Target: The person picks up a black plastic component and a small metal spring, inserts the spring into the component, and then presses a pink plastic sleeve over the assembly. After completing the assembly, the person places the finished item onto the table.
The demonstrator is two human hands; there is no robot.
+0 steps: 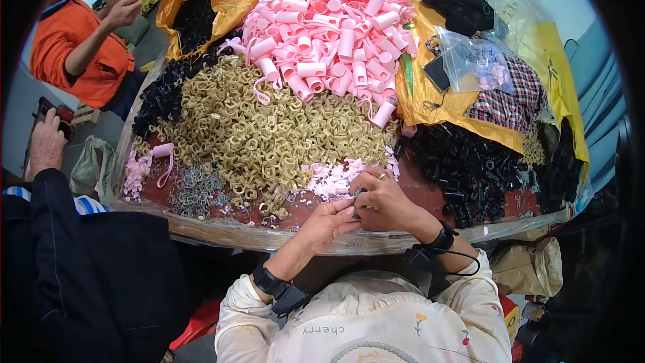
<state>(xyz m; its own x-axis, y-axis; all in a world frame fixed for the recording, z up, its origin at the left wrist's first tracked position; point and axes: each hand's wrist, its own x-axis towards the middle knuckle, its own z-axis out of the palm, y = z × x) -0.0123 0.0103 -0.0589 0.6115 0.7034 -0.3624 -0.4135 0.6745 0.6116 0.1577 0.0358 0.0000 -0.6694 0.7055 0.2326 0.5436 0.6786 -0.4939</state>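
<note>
Head view: a small dark, seemingly hard piece (357, 214) sits at five o'clock from the picture's middle, between the person's two hands. The left hand (325, 226) has thumb and fingertips pressed together on it; the right hand (388, 203) bunches its fingers, thumb and forefinger apparently pinching it from two o'clock. With so little surface to grip, a slackened pinch could let it slip toward the loose pale-pink flat flakes (334, 180) at eleven o'clock, where it might get lost, or over the plastic-wrapped table edge (339, 245) at six, since the hands work close to that rim. Fingertips cover most of the piece, so I cannot tell which way it points or where its long axis runs.
</note>
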